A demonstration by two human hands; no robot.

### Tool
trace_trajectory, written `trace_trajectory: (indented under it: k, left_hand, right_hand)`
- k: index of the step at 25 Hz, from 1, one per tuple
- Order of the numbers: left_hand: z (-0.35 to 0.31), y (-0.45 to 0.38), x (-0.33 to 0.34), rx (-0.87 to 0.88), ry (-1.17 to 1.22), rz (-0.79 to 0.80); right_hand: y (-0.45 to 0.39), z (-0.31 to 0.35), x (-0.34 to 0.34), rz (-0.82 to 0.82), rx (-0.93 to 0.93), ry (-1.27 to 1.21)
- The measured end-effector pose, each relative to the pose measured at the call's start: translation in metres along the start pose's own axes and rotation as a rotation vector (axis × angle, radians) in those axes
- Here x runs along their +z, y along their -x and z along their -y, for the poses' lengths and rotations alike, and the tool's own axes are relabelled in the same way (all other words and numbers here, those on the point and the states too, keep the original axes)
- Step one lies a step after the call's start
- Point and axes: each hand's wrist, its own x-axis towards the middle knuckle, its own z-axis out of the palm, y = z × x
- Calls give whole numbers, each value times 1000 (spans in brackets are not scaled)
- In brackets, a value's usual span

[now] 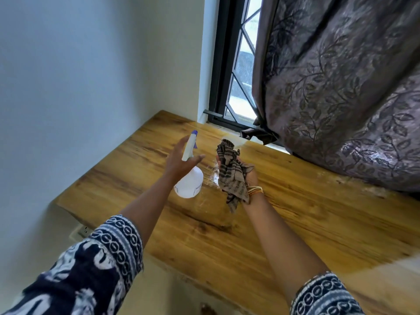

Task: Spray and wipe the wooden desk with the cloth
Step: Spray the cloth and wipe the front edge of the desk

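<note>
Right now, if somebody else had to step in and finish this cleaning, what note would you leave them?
Left hand: holds the spray bottle by its neck, above the wooden desk, nozzle pointing toward the window; fingers look fairly relaxed.
Right hand: palm up, its grip closed on the bunched striped cloth, held off the desk.
Done: a pale wet-looking patch lies on the desk under and just beyond the hands, so some spraying seems done.
Left: wipe that patch with the cloth, then spray and wipe the rest of the desk, including the dusty strip beside the curtain.
</note>
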Motion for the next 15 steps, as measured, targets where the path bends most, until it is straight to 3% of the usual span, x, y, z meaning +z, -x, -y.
trace_trajectory:
  k: [2,4,8,12,15]
  left_hand:
    - [-1,-10,5,126,13,-3]
    - [-4,-14,9,122,135,18]
    - [-17,-11,2,-41,351,324]
    - [-34,7,-6,-179,243,627]
    - [-35,20,-5,-217,114,696]
  right_hand:
    - [-11,7,2,30,12,55]
    - [-18,14,2,50,41,69]
    - [-25,27,3,64,50,108]
    - [-25,33,8,36,11,176]
    - [-24,30,10,18,-17,247]
